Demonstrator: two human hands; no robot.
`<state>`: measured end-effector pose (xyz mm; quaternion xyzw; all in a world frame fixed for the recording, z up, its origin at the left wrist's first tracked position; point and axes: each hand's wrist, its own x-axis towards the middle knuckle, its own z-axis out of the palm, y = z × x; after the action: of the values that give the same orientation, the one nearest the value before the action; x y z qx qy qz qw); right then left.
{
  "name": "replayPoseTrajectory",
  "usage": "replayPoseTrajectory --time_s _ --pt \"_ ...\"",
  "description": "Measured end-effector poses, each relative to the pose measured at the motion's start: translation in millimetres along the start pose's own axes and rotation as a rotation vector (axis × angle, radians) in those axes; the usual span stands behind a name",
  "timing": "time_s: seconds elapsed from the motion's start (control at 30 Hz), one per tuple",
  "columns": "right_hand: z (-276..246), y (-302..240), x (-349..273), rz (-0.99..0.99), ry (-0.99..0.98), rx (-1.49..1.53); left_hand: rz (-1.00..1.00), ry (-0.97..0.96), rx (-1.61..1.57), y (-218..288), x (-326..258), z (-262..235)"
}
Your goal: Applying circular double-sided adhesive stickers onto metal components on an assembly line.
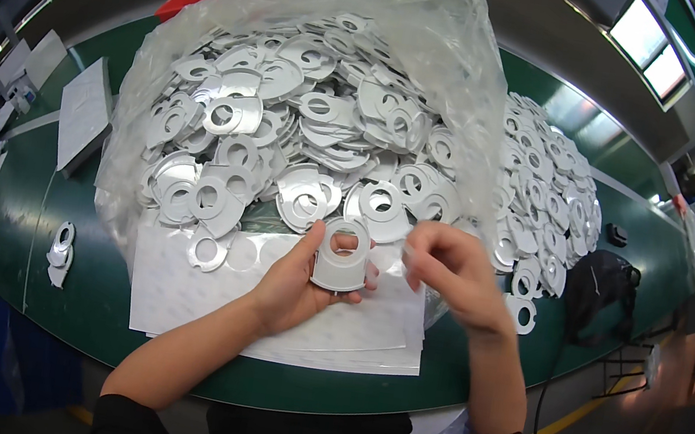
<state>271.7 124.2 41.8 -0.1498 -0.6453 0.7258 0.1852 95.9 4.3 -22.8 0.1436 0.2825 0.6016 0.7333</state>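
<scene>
My left hand (pixel 289 287) is closed round a white plastic part (pixel 338 280) with a large round hole and a squared lower end, held above white sheets (pixel 201 307). Faint round outlines show on the sheets. To the right of that part, my right hand (pixel 461 279) is raised and apart from it, its fingers curled together. Whatever the right fingertips may hold is too small or blurred to make out. Just beyond both hands, a heap of similar white parts (pixel 238 113) fills a clear plastic bag (pixel 444 35). One loose part (pixel 206 250) lies on the sheets' far edge.
A second heap of white parts (pixel 547 187) lies right of the bag on the green table (pixel 75 321). Two parts (pixel 60 255) sit at the left. Behind them stands a white box (pixel 85 113). A black bag (pixel 598 297) is at the right edge.
</scene>
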Motion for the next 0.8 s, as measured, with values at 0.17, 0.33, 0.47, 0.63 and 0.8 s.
replayPoseTrajectory --time_s 0.17,0.33,0.47,0.63,0.8 --pt "22 44 14 0.096 0.179 0.072 0.04 -0.068 -0.015 -4 1 -5" --pt "29 48 15 -0.005 0.21 -0.002 0.041 -0.033 -0.003 -4 -1 -2" --pt "28 49 16 0.034 0.165 0.033 0.048 -0.053 0.01 -4 1 -4" --pt "28 50 16 0.03 0.164 0.046 0.042 -0.045 0.002 -4 2 -3" --pt "28 51 16 0.02 0.167 0.043 0.041 -0.038 0.005 -4 2 -2"
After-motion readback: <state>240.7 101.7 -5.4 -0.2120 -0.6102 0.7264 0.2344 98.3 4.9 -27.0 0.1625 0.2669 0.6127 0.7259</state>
